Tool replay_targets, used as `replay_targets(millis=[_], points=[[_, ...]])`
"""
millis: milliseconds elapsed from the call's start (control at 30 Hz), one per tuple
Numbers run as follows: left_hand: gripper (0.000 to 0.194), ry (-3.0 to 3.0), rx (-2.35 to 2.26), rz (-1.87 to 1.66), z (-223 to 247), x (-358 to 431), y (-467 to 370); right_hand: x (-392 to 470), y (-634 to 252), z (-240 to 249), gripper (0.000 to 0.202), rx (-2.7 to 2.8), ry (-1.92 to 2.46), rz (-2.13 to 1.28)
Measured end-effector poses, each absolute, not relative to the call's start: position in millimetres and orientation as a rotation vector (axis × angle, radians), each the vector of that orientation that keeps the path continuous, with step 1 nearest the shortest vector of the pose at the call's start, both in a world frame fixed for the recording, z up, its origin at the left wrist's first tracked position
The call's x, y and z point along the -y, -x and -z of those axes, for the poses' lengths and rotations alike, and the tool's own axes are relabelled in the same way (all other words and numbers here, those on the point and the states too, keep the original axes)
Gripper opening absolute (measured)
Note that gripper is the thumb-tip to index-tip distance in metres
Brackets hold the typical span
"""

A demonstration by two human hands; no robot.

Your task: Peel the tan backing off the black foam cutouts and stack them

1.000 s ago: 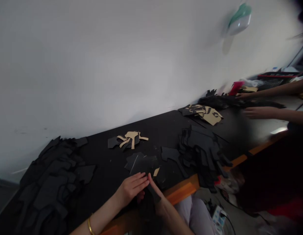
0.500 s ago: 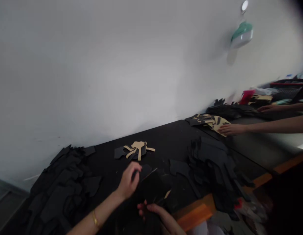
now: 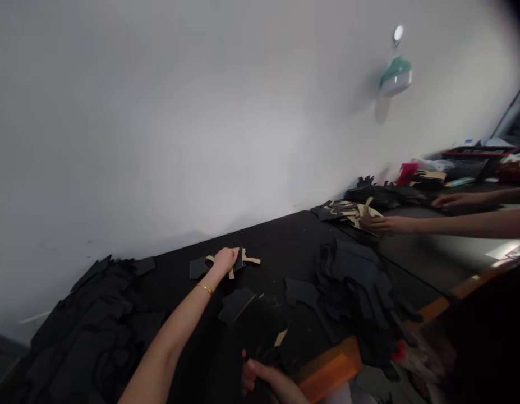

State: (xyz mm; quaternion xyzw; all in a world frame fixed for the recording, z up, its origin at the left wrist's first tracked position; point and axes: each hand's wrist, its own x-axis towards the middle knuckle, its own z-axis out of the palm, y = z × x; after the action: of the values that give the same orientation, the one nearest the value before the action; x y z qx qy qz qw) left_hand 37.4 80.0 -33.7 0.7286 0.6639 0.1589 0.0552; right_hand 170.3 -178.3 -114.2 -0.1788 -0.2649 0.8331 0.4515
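Observation:
My left hand [image 3: 226, 260], with a gold bracelet at the wrist, is closed over a small pile of tan and black cut pieces [image 3: 252, 260] towards the back of the black table [image 3: 280, 230]. Low in the view, my right hand [image 3: 260, 375] has its fingers curled at a dark piece; what it grips is too dark to make out. A black piece [image 3: 237, 306] lies between the two hands, and a small tan strip [image 3: 280, 338] shows above my right hand.
Heaps of black pieces lie at the left [image 3: 95, 331] and right [image 3: 356, 275]. Another person's hands [image 3: 390, 225] touch tan and black pieces farther right. A black basket [image 3: 470, 163] stands beyond. An orange wooden edge [image 3: 331, 373] runs along the front.
My left hand has moved up and away onto the tan and black pile, and its fingers have closed there. My right hand stays low. The view has shifted slightly right.

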Motion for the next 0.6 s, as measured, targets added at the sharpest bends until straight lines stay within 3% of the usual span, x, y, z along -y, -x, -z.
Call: replay_targets(millis=[300,400,600], points=[[0.033,-1.912,-1.794,-1.031,-52.3,-31.9,36.6,172.7,-163.7,119.6,0.029,0.526,0.302,-2.226],[0.034,-1.716,-1.553,-0.923,-40.8,21.1,34.2,176.6,-163.6,118.2,0.029,0.275,0.264,-2.217],[0.038,-1.208,-1.226,-0.685,17.7,118.4,-10.6,179.3,-172.1,112.5,0.047,0.158,0.426,-2.307]])
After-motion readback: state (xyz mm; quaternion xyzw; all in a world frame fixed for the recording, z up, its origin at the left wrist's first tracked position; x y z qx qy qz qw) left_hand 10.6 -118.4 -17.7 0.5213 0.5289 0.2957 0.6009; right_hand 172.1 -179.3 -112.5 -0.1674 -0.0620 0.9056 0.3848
